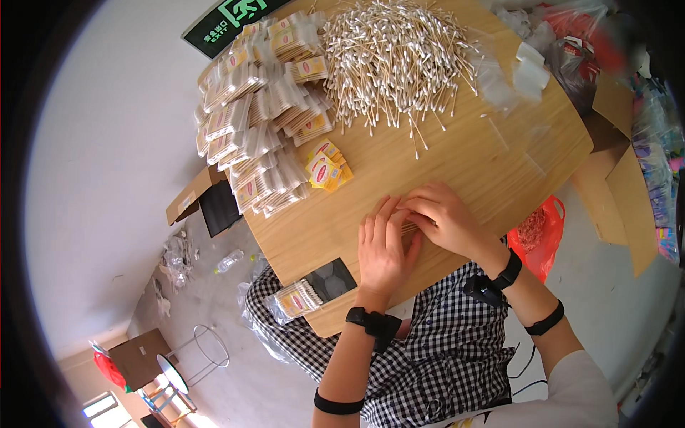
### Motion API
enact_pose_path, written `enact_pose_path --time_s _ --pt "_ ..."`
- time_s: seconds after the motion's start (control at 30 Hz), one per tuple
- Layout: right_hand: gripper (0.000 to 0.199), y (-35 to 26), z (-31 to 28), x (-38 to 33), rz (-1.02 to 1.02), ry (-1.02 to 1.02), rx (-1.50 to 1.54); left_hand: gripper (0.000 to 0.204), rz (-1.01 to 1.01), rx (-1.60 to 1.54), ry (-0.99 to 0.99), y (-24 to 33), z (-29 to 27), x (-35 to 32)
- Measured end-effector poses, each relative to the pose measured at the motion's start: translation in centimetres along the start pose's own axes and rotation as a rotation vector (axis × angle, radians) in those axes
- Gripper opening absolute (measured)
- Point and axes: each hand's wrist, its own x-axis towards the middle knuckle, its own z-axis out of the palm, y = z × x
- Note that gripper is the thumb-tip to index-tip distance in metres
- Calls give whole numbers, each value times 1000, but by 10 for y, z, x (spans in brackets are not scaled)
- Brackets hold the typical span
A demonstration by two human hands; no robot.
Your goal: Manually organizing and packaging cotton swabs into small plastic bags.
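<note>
My left hand (384,250) and my right hand (446,220) meet near the table's front edge, fingers bent and closed around a small bundle of cotton swabs (409,228). Only a strip of thin wooden sticks shows between the hands; the fingers cover the rest. Beyond them lies a large loose heap of cotton swabs (399,60) with white tips. A few yellow-and-white cards (327,171) lie to the left of the heap's near side. At the left stands a tall stack of filled clear swab packets (250,128).
A dark phone (332,279) lies at the table's near left corner beside a swab pack (296,299). Clear plastic bags (529,75) lie at the far right of the wooden table (457,157). On the floor at right are a red bag (542,239) and an open cardboard box (606,185).
</note>
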Motion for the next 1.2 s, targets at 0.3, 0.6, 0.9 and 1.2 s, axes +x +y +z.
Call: enact_pose_path --time_s 0.3,0.6,0.9,1.2 --pt "22 39 -8 53 294 309 -211 43 54 17 -85 -8 -1 -3" --pt "15 71 -2 71 422 321 -438 37 60 -21 -58 -6 3 -3" --pt "9 13 -33 23 91 -84 -318 61 16 -18 -31 -5 -1 -4" --pt "21 0 -21 13 -79 -178 -319 87 -196 30 45 -6 2 -4"
